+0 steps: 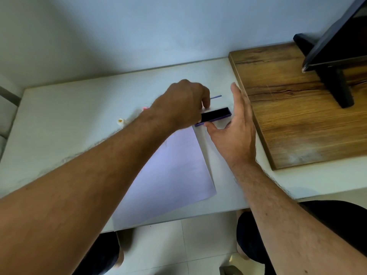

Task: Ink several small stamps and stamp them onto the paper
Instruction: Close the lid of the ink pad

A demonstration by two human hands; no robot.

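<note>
A long purple ink pad (217, 115) with a dark inked face lies open on the white table (59, 120), just past the top corner of a pale sheet of paper (170, 175). My left hand (184, 104) is curled over the pad's left end with its fingertips bunched downward; what they hold is hidden. My right hand (236, 132) is flat and open beside the pad's right end, thumb touching its near edge. Two small stamps stand to the left: a white one with a yellow top (120, 121) and a pink one (145, 108), partly hidden behind my left wrist.
A thin purple lid (216, 96) lies just behind the pad. A raised wooden board (288, 116) at the right carries a black monitor stand (337, 84). A wall closes off the table's far side. My knees and a tiled floor show below the near edge.
</note>
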